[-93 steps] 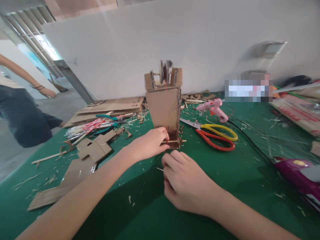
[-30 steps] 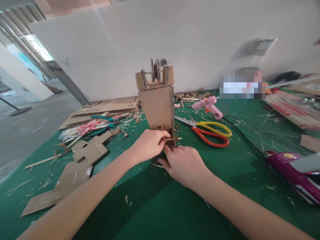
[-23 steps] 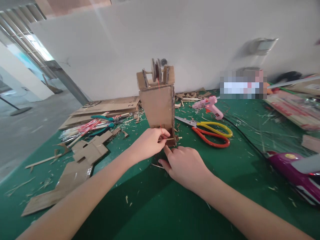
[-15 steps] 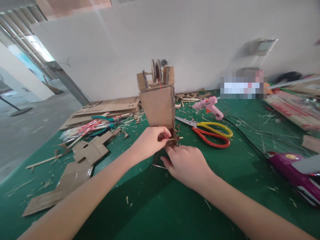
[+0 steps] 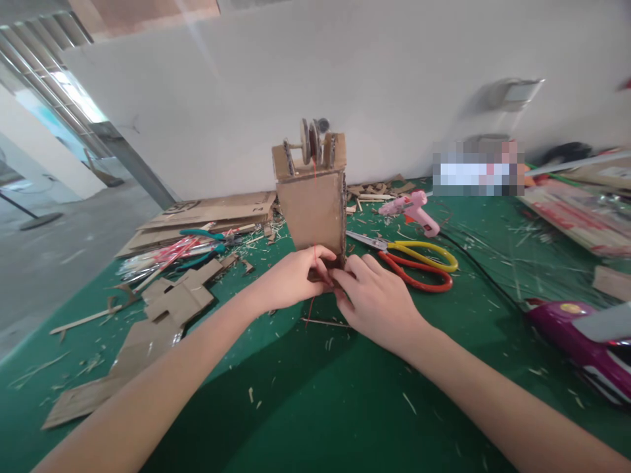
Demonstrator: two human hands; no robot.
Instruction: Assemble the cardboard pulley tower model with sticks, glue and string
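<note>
A cardboard tower stands upright on the green table, with a cardboard pulley wheel on a stick axle at its top. Red string runs from the wheel down the tower's front into the fingers of my left hand, which are closed on it. The string's loose end shows below that hand. My right hand is beside it at the tower's foot, fingertips pinched close to the left ones. What the right fingers grip is hidden. A thin wooden stick lies just under both hands.
Scissors with red and yellow handles and a pink glue gun lie right of the tower. A purple tool is at far right. Left are cut cardboard pieces, teal-handled pliers and stacked cardboard sheets.
My right hand has moved up and slightly right, bringing its fingertips to my left fingers. The red string has shifted left and hangs straighter. A small stick near the left fingertips is now covered.
</note>
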